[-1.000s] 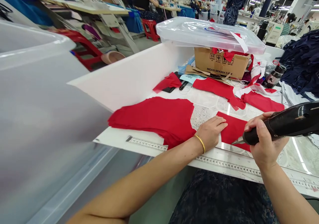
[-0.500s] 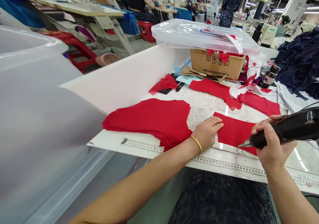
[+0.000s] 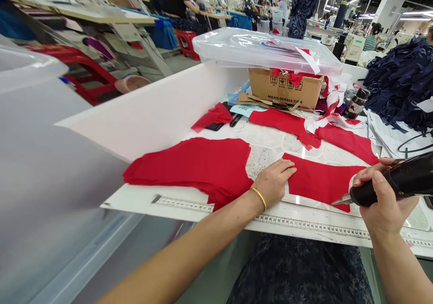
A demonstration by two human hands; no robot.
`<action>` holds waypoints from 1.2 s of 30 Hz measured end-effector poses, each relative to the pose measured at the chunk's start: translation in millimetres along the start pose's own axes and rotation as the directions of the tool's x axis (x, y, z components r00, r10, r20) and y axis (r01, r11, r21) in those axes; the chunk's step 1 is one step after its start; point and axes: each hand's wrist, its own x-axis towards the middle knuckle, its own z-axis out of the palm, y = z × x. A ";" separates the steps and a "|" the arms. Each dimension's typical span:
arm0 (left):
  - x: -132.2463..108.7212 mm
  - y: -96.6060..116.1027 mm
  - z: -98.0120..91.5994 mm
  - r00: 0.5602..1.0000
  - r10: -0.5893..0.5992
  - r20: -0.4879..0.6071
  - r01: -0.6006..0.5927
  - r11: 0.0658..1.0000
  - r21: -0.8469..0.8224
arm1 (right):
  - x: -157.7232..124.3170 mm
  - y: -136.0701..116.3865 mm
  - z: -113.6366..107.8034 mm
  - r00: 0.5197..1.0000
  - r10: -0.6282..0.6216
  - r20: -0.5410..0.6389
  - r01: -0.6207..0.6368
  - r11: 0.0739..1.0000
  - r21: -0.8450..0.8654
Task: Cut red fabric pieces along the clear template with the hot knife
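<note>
Left hand [image 3: 272, 182] pressing spread flat, red cloth panel [image 3: 320, 182] lying at its 3 o'clock, right hand [image 3: 385, 209] gripping a black pointed handheld tool [image 3: 406, 173], metal tip resting over the panel

The camera sits on the person's head and looks forward and down, close above the white table [image 3: 135, 196]. The left forearm [image 3: 189, 245] and right forearm [image 3: 395, 268] enter from below; the far floor [image 3: 179, 62] shows at the top.

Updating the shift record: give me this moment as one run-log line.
left hand: flat on red fabric panel | right hand: gripping black handheld cutter | metal tip: at panel's lower edge
</note>
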 end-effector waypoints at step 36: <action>-28.3 7.9 -18.4 0.977 0.138 0.162 -0.155 0.983 0.100 | 36.8 68.0 121.9 0.996 -0.043 0.081 0.030 0.987 0.157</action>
